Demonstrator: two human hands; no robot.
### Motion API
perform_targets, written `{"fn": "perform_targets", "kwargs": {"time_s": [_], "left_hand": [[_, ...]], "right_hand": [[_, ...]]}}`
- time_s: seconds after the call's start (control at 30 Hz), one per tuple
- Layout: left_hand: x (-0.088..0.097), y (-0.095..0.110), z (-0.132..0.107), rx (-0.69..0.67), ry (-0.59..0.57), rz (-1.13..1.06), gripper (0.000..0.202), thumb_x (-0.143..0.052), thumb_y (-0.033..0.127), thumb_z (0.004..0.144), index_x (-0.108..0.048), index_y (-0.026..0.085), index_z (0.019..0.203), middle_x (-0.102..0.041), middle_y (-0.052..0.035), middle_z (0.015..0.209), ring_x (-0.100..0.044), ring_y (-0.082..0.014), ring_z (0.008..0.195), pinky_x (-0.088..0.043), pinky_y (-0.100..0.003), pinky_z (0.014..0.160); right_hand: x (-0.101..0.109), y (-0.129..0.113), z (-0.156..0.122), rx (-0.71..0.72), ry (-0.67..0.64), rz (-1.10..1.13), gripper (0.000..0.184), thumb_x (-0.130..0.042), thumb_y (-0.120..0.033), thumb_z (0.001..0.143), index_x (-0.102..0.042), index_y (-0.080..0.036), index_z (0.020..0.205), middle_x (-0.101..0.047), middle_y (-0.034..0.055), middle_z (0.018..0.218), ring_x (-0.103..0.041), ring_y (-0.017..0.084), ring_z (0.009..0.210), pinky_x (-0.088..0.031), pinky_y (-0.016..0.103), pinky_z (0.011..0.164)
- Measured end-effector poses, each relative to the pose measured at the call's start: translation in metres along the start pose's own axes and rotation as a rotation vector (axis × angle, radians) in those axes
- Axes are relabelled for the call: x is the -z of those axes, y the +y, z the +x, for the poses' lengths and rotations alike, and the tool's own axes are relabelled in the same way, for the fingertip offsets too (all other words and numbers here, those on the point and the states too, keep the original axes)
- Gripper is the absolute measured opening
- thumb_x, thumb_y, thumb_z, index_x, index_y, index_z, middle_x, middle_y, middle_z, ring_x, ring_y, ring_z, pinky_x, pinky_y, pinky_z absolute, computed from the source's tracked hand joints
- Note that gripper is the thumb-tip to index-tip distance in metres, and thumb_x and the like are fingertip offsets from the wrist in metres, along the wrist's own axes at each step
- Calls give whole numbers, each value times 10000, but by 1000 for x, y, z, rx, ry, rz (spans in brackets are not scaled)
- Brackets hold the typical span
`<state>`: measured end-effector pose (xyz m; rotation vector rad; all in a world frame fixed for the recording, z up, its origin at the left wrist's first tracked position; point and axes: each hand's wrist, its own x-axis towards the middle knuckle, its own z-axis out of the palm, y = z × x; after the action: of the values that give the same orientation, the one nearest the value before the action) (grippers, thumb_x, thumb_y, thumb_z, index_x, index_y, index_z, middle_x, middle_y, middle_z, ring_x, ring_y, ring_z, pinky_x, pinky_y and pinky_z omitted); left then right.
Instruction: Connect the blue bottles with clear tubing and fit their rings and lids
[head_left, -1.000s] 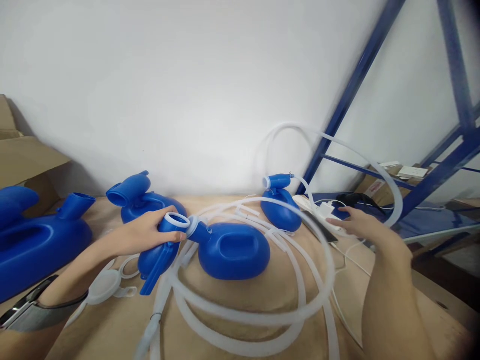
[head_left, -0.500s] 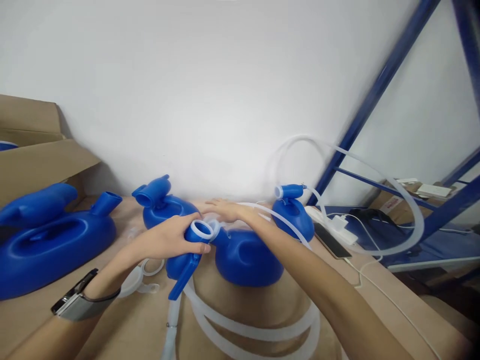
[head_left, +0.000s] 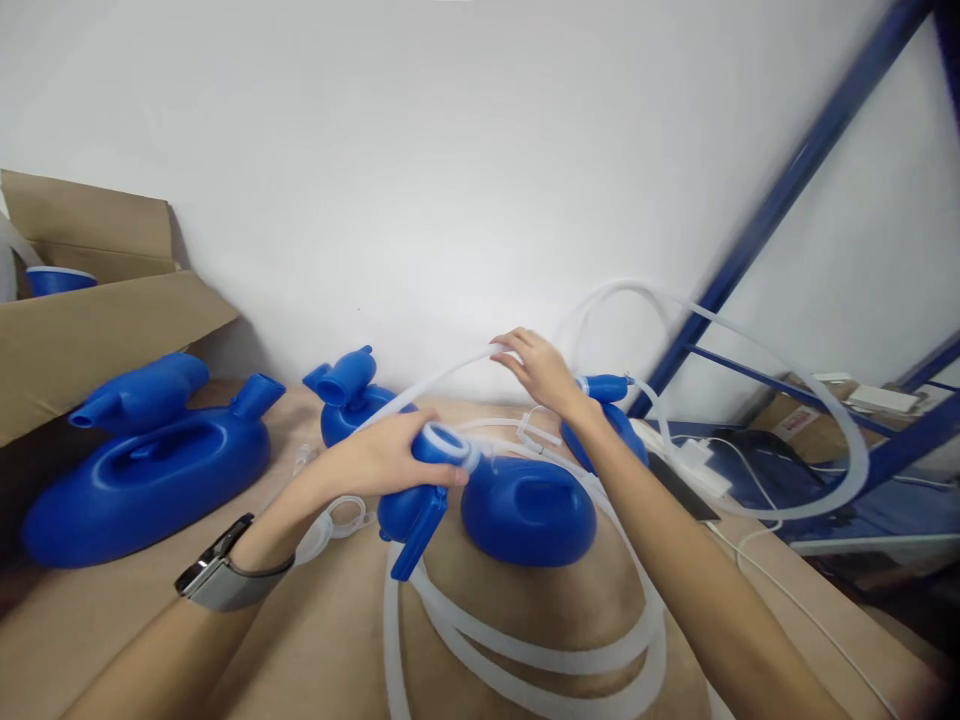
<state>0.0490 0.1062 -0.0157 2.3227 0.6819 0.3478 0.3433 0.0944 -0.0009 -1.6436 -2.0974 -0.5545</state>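
My left hand (head_left: 405, 455) is closed around a blue plastic urinal spout (head_left: 416, 510) with a white rim and a blue flap hanging from it. My right hand (head_left: 536, 368), raised near the wall, pinches a translucent white hose (head_left: 442, 375) that arcs down behind my left hand. Just right of the spout lies a blue urinal bottle (head_left: 532, 515) on its side, its neck partly hidden. More of the hose loops over the table in front of the bottle. Beside my left wrist lies a clear plastic cap with a ring (head_left: 319, 535).
A large blue urinal bottle (head_left: 150, 490) lies at left, below an open cardboard box (head_left: 120, 310). Another blue bottle (head_left: 345, 395) stands near the wall. At right are a bottle (head_left: 611, 430) with a looping hose, a power strip (head_left: 697, 470), cables and a blue metal frame (head_left: 780, 210).
My right hand has risen from behind the bottle and lifted the hose into an arc. My left hand still grips the spout. The view has shifted slightly left.
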Motion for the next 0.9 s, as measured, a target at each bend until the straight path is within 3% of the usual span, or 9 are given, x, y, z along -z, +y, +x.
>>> {"fn": "perform_targets", "kwargs": {"time_s": [0.13, 0.23, 0.3, 0.37, 0.4, 0.53, 0.67, 0.77, 0.9], "left_hand": [[15, 3, -13, 50, -24, -116, 672, -725, 751, 759, -629, 252, 1198, -718, -27, 1091, -675, -278, 1019, -511, -340, 853], [23, 1, -22, 116, 34, -135, 838, -759, 746, 718, -518, 252, 1351, -703, -12, 959, -691, -273, 898, -538, -339, 748], [24, -1, -23, 153, 118, -166, 1056, -795, 721, 690, -342, 267, 1529, -693, 7, 896, -700, -273, 832, -547, -338, 693], [22, -3, -18, 160, 181, -187, 1168, -811, 704, 676, -247, 280, 1607, -725, -19, 987, -717, -291, 888, -566, -356, 734], [20, -4, -15, 145, 192, -194, 1151, -812, 699, 672, -283, 281, 1606, -735, -45, 1086, -719, -305, 959, -573, -370, 786], [5, -4, -1, 52, 214, -178, 930, -782, 705, 697, -529, 247, 1466, -685, -92, 1347, -673, -338, 1157, -550, -423, 964], [-13, 2, 4, 75, 292, -125, 838, -744, 741, 737, -620, 226, 1386, -733, -102, 1251, -697, -343, 1075, -562, -441, 912], [-23, 7, 4, 34, 260, -161, 756, -725, 727, 777, -645, 260, 1365, -744, -78, 1232, -702, -320, 1058, -569, -415, 898], [-13, 7, 4, 39, 194, -75, 762, -734, 737, 748, -665, 257, 1337, -739, -63, 1254, -699, -309, 1075, -565, -409, 944]], "right_hand": [[36, 26, -40, -27, 332, -23, 294, -492, -396, 1080, -691, -213, 1198, -710, 121, 1132, -668, 300, 1092, -529, 435, 983], [57, 40, -71, -108, 469, -78, 304, -511, -423, 1064, -704, -217, 1178, -715, 124, 1106, -681, 315, 1052, -548, 460, 939], [68, 47, -88, -173, 539, -99, 293, -532, -430, 1050, -716, -229, 1157, -716, 117, 1081, -689, 317, 1017, -558, 464, 909], [75, 53, -101, -221, 585, -107, 276, -541, -420, 1043, -726, -240, 1138, -716, 109, 1051, -695, 310, 985, -563, 463, 894], [77, 56, -107, -239, 591, -113, 274, -543, -414, 1040, -729, -239, 1138, -715, 109, 1044, -697, 310, 982, -563, 470, 904], [78, 54, -129, -308, 547, -223, 371, -523, -384, 1037, -681, -208, 1323, -678, 173, 1250, -627, 385, 1228, -497, 601, 1055], [69, 8, -141, -207, 363, -362, 516, -552, -345, 1023, -519, -264, 1531, -420, 180, 1629, -264, 486, 1557, -238, 802, 1169], [51, -36, -136, -15, 220, -248, 532, -527, -356, 1054, -450, -294, 1576, -440, 139, 1642, -279, 412, 1575, -228, 745, 1222], [14, -56, -116, -16, 67, -101, 515, -443, -289, 1085, -422, -266, 1600, -431, 119, 1659, -272, 368, 1588, -265, 680, 1246]]}}
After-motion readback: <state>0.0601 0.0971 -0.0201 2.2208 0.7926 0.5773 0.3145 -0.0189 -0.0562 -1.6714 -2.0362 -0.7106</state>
